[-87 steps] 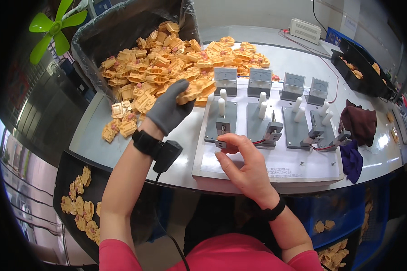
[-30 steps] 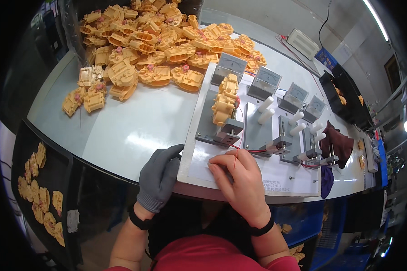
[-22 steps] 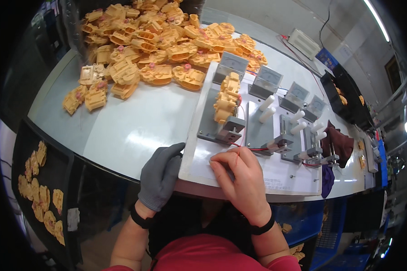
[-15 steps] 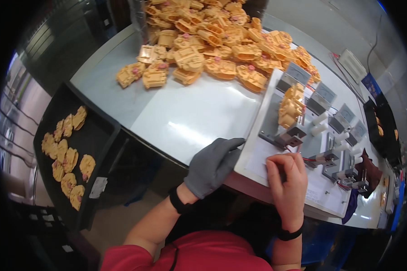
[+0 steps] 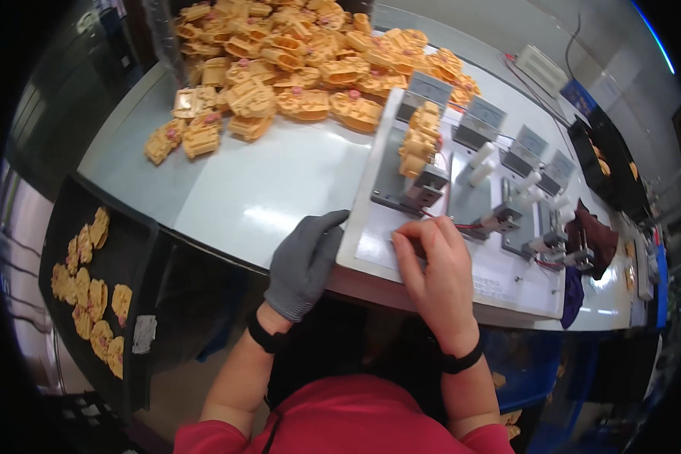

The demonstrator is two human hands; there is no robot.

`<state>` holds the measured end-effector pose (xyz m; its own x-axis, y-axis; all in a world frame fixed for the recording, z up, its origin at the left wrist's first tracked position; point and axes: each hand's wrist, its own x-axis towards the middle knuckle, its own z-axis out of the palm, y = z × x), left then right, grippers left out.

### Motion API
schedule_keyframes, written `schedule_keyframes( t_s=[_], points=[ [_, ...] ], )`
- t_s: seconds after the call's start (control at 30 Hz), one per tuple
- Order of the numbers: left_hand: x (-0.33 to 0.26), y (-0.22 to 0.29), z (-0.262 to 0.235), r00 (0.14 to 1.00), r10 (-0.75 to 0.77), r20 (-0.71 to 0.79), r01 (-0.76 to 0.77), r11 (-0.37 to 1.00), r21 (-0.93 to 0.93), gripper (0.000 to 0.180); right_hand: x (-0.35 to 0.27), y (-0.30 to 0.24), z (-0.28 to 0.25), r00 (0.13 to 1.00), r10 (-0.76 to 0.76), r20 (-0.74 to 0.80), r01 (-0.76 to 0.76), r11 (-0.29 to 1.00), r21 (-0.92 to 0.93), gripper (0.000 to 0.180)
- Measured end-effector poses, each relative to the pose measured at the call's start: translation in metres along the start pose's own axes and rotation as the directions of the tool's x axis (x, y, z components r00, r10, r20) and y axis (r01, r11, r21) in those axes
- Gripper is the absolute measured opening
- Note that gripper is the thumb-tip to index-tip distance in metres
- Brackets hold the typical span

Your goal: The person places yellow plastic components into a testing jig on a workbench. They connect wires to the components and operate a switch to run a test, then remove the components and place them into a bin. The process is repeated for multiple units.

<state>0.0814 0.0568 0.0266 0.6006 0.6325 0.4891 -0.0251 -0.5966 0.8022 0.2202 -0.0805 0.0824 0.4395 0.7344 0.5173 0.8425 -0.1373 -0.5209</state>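
Note:
My left hand (image 5: 303, 261), in a grey glove, rests at the near left edge of a white fixture board (image 5: 362, 246). Its fingers are extended and I see nothing held. Bare and curled over the board's front part is my right hand (image 5: 437, 272), thumb tip close to the index finger; whatever may be between them is too small or hidden to make out. Beyond it, a yellow plastic housing (image 5: 420, 140) stands upright on the leftmost metal test station, behind a small metal block (image 5: 430, 184). A grey panel meter (image 5: 425, 92) stands behind that housing.
A large heap of yellow housings (image 5: 303, 68) covers the far part of the table. A black tray (image 5: 140, 261) at the left holds several more. To the right are further meters (image 5: 480, 121), white posts (image 5: 480, 165), a dark cloth (image 5: 594, 234) and a black bin (image 5: 605, 163).
The whole view has shifted, so the table and board appear farther left and higher. Both hands keep nearly the same pose and place at the board. The housing stays on the station.

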Motion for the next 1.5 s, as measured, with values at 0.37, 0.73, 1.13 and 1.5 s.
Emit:
schedule_keyframes(
  t_s=[0.37, 0.73, 1.13, 1.5],
  points=[
    [-0.003, 0.001, 0.003, 0.994, -0.100, 0.039, 0.101, 0.995, -0.019, 0.028, -0.001, 0.002, -0.003, 1.000, -0.011, -0.016, 0.011, 1.000, -0.006, 0.008],
    [0.126, -0.023, -0.065, 0.982, -0.150, 0.111, 0.075, 0.862, 0.502, 0.061, -0.006, 0.001, -0.001, 0.999, -0.038, -0.033, 0.038, 0.999, 0.011, 0.009],
    [0.212, -0.112, -0.103, 0.933, -0.292, -0.212, 0.360, 0.784, 0.505, 0.061, 0.000, 0.006, -0.005, 0.987, -0.116, -0.111, 0.119, 0.993, 0.023, 0.008],
    [0.102, 0.047, -0.098, 0.884, -0.319, 0.342, 0.408, 0.165, -0.898, 0.045, -0.021, 0.001, -0.034, 0.991, 0.018, -0.134, 0.027, 0.944, 0.328, 0.011]
  ],
)
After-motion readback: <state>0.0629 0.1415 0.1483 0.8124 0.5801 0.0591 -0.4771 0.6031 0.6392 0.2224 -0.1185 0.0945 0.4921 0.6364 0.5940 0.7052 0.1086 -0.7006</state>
